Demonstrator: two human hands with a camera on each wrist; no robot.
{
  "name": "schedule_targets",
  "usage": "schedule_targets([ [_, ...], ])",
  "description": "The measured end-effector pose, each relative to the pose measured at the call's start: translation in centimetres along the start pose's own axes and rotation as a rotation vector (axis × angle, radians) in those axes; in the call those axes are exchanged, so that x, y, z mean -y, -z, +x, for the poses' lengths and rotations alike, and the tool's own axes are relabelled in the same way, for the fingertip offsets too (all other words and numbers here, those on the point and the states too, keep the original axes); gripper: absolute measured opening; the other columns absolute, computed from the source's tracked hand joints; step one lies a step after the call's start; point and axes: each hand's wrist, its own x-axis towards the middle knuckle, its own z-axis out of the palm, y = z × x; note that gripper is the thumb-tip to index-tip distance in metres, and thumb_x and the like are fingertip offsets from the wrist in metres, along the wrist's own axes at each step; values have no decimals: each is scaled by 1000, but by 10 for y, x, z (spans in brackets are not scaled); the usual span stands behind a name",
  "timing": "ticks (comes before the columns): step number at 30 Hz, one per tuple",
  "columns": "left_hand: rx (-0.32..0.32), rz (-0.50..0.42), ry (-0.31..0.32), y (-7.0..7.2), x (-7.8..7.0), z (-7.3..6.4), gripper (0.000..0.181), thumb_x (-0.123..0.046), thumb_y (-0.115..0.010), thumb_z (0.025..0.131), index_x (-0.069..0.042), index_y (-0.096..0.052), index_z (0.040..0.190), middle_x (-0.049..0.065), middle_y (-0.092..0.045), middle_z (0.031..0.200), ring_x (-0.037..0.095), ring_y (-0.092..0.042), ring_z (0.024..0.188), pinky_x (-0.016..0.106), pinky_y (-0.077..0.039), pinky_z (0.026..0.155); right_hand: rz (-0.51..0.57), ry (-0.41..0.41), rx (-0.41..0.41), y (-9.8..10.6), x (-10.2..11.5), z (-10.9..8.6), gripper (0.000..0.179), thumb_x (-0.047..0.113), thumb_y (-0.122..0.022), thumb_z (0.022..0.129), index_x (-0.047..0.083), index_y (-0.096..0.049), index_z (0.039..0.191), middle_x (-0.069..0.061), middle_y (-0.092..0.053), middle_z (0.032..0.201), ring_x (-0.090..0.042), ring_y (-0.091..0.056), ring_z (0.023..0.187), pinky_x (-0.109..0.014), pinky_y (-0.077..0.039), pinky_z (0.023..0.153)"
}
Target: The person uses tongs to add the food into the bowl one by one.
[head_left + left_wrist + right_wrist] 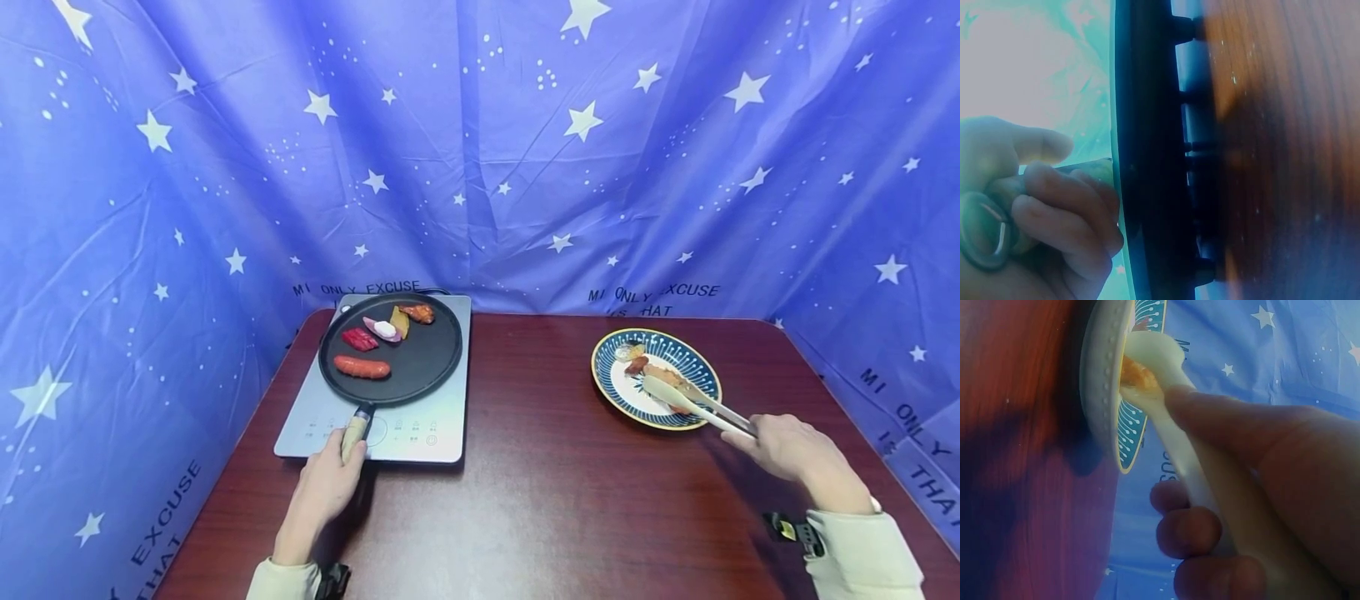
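Two objects are in your grip. Your left hand [324, 487] is curled round the pale beige handle [356, 433] of a flat, round black pan [416, 371], and the left wrist view shows a dull grey ring [986, 231] at that handle's near end. Just beyond your left hand, the pan rests on a thin, silvery-white square cooktop [450, 425], which stands on the dark red-brown wooden table [540, 508].

In the pan, nearest your left hand, lies a plump red sausage [362, 367]. Farther from that hand you have a deep-red chunk [360, 338], a purple-and-white piece [384, 328], a flat yellow-orange piece [401, 323] and a glossy brown piece [418, 313].

Your right hand [791, 450] grasps a pair of long, cream-coloured tongs [670, 394], thumb on one arm and fingers on the other. Ahead of that hand, their tips reach over a round white plate [611, 390] with a blue patterned border and yellow rim. A tan-orange piece of food [666, 377] lies between the tips; you cannot tell how firmly it is pinched. Past it, farther from your right hand, sit a small reddish-brown piece [637, 365] and a yellowish-white piece [628, 352].
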Motion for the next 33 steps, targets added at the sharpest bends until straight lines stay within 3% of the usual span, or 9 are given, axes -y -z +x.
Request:
schedule_targets([
  [11, 13, -11, 33, -3, 0, 0, 44, -35, -48, 96, -5, -45, 127, 9, -50, 71, 24, -49, 62, 38, -39, 55, 45, -25, -61, -4, 1, -3, 47, 51, -50, 93, 8, -54, 75, -6, -48, 62, -28, -51, 56, -48, -36, 48],
  [19, 6, 0, 6, -1, -2, -1, 49, -38, -48, 96, -2, -43, 128, 10, -50, 71, 26, -50, 63, 43, -40, 56, 53, -30, -96, -1, 4, -6, 47, 53, -49, 93, 9, -53, 76, -6, -47, 61, -30, -51, 56, -49, -36, 48],
  [33, 7, 4, 12, -1, -2, -1, 50, -38, -48, 96, -1, -42, 129, 10, -50, 71, 26, -51, 63, 43, -40, 56, 77, -22, -128, 2, 13, -10, 48, 55, -47, 93, 11, -50, 74, -3, -43, 60, -24, -46, 53, -40, -31, 45],
])
